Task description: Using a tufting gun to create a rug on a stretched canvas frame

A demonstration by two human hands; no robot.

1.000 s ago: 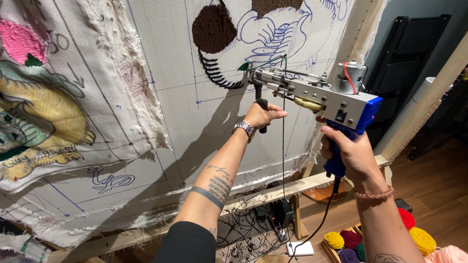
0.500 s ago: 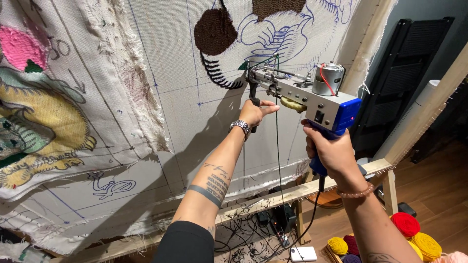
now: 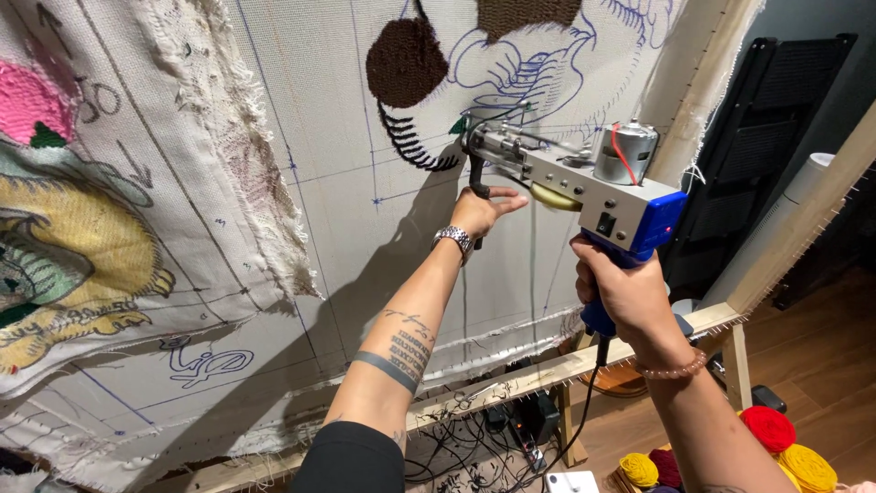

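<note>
Both hands are on the tufting gun (image 3: 570,183), and its nose is pressed against the stretched backing cloth (image 3: 347,237) right at the end of a dark curved line of tufted stitches (image 3: 411,146). The right hand (image 3: 620,292) is wrapped shut around the blue pistol grip at the back of the gun, fingers fully curled. The left hand (image 3: 482,212) reaches up and closes around the black front handle beneath the nose, thumb and fingers folded about it; a metal watch (image 3: 453,239) sits at that wrist.

On progress, as I judge it: the brown tufted patch (image 3: 406,62) is filled in, another brown area (image 3: 525,14) shows at the top edge, and the dark curved line is partly laid. The blue drawn outlines (image 3: 520,68) beside them are bare cloth, so most of this design looks unfilled. Off to the left, a yellow tufted figure (image 3: 82,265) and a pink tufted area (image 3: 32,100) look finished.

The cloth hangs on a wooden frame (image 3: 547,370), its rail running below the hands. Under it lies a tangle of black cables (image 3: 465,438). At lower right sit yarn balls (image 3: 776,443), red, yellow and dark purple, round and piled together. Beside the cables is a small white box (image 3: 570,481); any label is too small to make out. A bead bracelet (image 3: 671,370) circles the right wrist.
</note>
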